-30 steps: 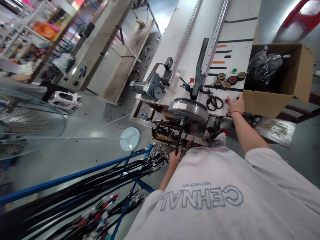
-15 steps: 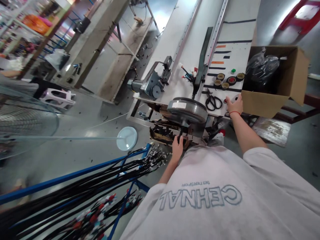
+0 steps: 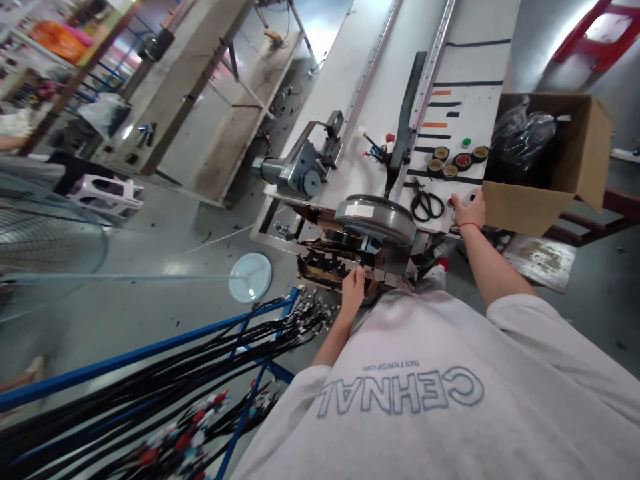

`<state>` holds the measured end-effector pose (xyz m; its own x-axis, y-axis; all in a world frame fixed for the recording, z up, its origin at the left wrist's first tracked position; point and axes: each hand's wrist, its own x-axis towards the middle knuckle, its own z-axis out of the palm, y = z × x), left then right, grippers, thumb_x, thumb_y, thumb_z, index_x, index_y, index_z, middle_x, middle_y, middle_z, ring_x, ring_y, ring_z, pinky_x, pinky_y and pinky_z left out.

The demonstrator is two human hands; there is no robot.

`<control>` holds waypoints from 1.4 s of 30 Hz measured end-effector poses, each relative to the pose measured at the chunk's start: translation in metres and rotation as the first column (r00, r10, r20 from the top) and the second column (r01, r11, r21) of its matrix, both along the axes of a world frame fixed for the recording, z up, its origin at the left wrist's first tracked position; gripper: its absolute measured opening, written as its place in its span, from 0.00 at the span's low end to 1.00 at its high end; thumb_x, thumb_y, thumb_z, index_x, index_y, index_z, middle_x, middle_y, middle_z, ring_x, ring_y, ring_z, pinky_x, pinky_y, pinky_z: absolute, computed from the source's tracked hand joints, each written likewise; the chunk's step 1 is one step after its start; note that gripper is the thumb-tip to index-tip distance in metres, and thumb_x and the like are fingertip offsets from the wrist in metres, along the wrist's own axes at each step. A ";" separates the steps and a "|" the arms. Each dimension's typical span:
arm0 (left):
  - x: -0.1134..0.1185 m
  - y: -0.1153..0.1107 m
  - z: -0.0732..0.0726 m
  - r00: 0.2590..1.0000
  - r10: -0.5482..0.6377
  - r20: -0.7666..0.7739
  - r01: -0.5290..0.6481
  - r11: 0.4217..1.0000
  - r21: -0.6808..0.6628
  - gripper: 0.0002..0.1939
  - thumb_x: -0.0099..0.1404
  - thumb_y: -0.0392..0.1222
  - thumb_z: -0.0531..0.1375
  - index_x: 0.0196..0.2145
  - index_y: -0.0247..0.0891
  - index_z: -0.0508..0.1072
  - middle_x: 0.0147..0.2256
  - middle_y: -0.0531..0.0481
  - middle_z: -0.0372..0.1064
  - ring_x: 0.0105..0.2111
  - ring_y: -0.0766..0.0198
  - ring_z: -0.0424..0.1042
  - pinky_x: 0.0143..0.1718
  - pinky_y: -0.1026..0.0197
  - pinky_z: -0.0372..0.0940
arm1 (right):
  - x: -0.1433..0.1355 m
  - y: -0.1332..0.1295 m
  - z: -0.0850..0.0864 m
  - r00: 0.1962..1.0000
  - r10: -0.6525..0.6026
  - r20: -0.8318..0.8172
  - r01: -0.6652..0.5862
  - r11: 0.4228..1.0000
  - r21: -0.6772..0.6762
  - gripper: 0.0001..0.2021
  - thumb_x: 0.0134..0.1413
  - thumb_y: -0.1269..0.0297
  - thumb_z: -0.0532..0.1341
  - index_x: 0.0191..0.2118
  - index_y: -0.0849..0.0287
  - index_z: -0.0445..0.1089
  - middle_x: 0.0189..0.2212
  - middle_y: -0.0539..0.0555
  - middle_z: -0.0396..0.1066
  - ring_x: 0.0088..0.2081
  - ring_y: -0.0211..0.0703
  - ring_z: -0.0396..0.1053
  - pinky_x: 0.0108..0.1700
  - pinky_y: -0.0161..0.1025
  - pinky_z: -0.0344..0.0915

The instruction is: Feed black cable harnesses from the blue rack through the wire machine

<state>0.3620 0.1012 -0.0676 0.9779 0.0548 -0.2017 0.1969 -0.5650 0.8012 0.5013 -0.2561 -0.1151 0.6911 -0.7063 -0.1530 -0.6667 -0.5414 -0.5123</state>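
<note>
My left hand (image 3: pixel 353 284) is at the metal front edge of the bench, just below a round grey machine wheel (image 3: pixel 376 220); its fingers are bent, and what they hold, if anything, is too small to make out. On the right, my right hand (image 3: pixel 470 209) rests at the bench corner beside a small red button (image 3: pixel 451 202), fingers partly spread. Black-handled scissors (image 3: pixel 427 204) lie just left of it. Tape rolls (image 3: pixel 450 171) sit farther back. A cable bundle with connectors (image 3: pixel 383 152) lies behind the wheel, next to a long dark strip (image 3: pixel 407 117).
An open cardboard box (image 3: pixel 530 203) holding black plastic stands at the right. A grey motor unit (image 3: pixel 300 167) sits on the bench's left side. Black cables (image 3: pixel 200 367) hang over a blue rack (image 3: pixel 150 349) at lower left. A pale round stool (image 3: pixel 251 277) stands on the floor.
A dark handle-like part that was at my left hand below the wheel no longer shows there. My left hand has shifted slightly up and left. My right hand has stayed at the bench corner.
</note>
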 end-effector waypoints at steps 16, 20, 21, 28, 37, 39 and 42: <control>-0.064 0.038 -0.026 0.989 0.095 -0.117 -0.097 0.995 -0.017 0.25 0.57 0.62 0.55 0.17 0.38 0.61 0.16 0.56 0.52 0.20 0.69 0.53 0.22 0.65 0.49 | -0.001 -0.002 -0.005 1.000 -0.008 0.029 0.008 1.000 0.002 0.42 0.54 0.39 0.56 0.67 0.61 0.50 0.55 0.70 0.62 0.53 0.63 0.64 0.52 0.55 0.62; -0.052 0.024 -0.013 0.983 0.136 -0.124 -0.143 0.988 -0.053 0.25 0.56 0.63 0.56 0.17 0.37 0.61 0.16 0.56 0.53 0.21 0.68 0.55 0.23 0.65 0.50 | -0.002 -0.002 -0.004 1.000 -0.004 0.025 0.004 1.000 0.005 0.42 0.55 0.38 0.55 0.67 0.62 0.50 0.55 0.69 0.62 0.52 0.62 0.65 0.51 0.54 0.62; -0.047 0.020 -0.011 0.981 0.149 -0.127 -0.158 0.986 -0.059 0.26 0.55 0.63 0.56 0.17 0.38 0.61 0.16 0.56 0.53 0.21 0.68 0.55 0.23 0.65 0.51 | -0.002 -0.002 -0.004 1.000 -0.001 0.022 0.001 1.000 0.005 0.42 0.55 0.38 0.55 0.67 0.62 0.50 0.55 0.69 0.62 0.52 0.62 0.65 0.51 0.54 0.62; -0.017 0.001 -0.004 0.984 0.127 -0.123 -0.132 0.991 -0.033 0.22 0.57 0.57 0.57 0.17 0.38 0.63 0.17 0.54 0.58 0.22 0.65 0.61 0.26 0.64 0.56 | -0.003 0.001 0.002 1.000 -0.015 0.015 0.014 0.999 0.047 0.42 0.55 0.38 0.55 0.68 0.59 0.48 0.57 0.68 0.61 0.54 0.62 0.64 0.52 0.54 0.61; 0.012 -0.020 -0.007 0.986 0.109 -0.123 -0.123 0.986 -0.115 0.16 0.58 0.51 0.56 0.21 0.37 0.67 0.18 0.51 0.65 0.24 0.62 0.67 0.30 0.62 0.62 | -0.003 0.002 0.003 1.000 -0.020 0.003 0.020 1.000 0.022 0.42 0.55 0.37 0.55 0.67 0.59 0.50 0.56 0.67 0.62 0.52 0.62 0.65 0.52 0.55 0.62; 0.015 -0.023 -0.008 0.984 0.110 -0.140 -0.131 0.979 -0.153 0.16 0.58 0.52 0.56 0.21 0.38 0.66 0.18 0.52 0.64 0.22 0.63 0.66 0.29 0.62 0.62 | -0.003 0.003 0.004 1.000 -0.026 0.004 0.025 1.000 0.016 0.41 0.56 0.36 0.53 0.67 0.60 0.51 0.55 0.68 0.62 0.52 0.63 0.65 0.51 0.56 0.62; 0.017 -0.025 -0.011 0.982 0.105 -0.157 -0.131 0.978 -0.165 0.16 0.57 0.53 0.57 0.21 0.38 0.65 0.17 0.54 0.62 0.21 0.64 0.64 0.27 0.63 0.60 | -0.002 0.004 0.005 1.000 -0.027 0.003 0.027 0.999 0.018 0.39 0.60 0.37 0.48 0.67 0.61 0.52 0.55 0.68 0.63 0.51 0.63 0.66 0.51 0.56 0.62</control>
